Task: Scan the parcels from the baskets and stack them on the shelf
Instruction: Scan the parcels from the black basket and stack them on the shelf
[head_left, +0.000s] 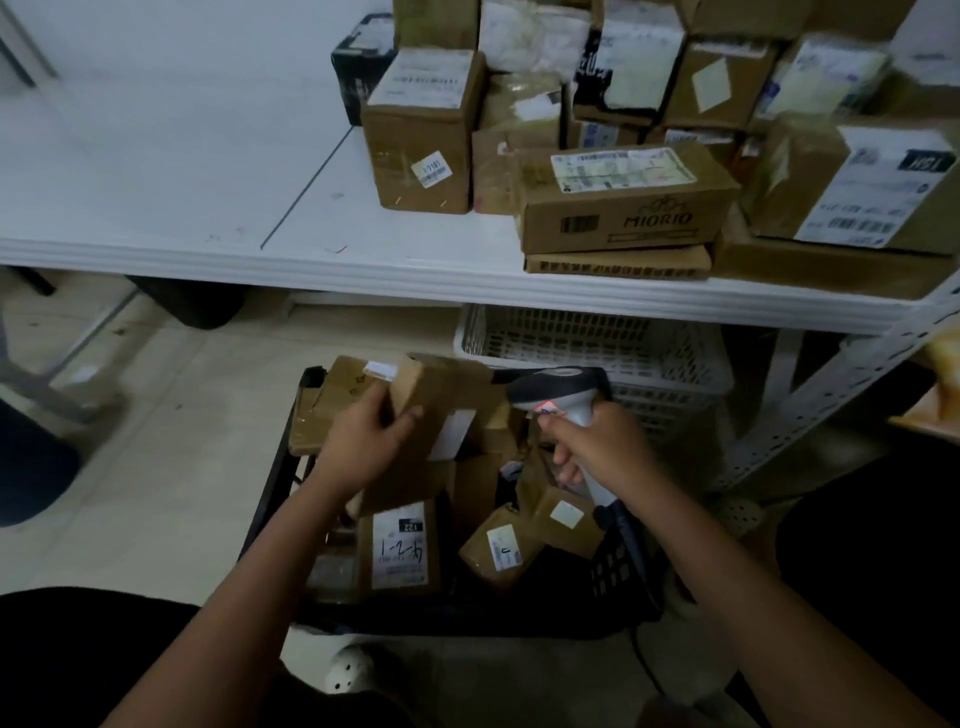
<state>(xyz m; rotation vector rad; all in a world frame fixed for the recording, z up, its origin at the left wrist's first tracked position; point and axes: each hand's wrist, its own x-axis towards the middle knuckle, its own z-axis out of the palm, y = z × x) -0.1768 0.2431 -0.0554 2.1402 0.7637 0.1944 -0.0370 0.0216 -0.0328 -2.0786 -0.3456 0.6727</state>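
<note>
A black basket (270, 499) on the floor holds several brown cardboard parcels with white labels. My left hand (363, 441) grips a small brown parcel (431, 400) above the basket, its white label facing right. My right hand (597, 441) holds a white and dark handheld scanner (561, 389) by its handle, the head pointing left toward that parcel. Above, a white shelf (311, 218) carries several stacked parcels on its right half, among them a box marked MIORIO (623, 208).
A white lattice basket (597, 343) sits under the shelf behind the black one. The shelf's perforated metal upright (831, 395) stands at the right. The scanner's cable (628, 540) trails down over the basket. A dark bin (192, 301) stands on the floor at left.
</note>
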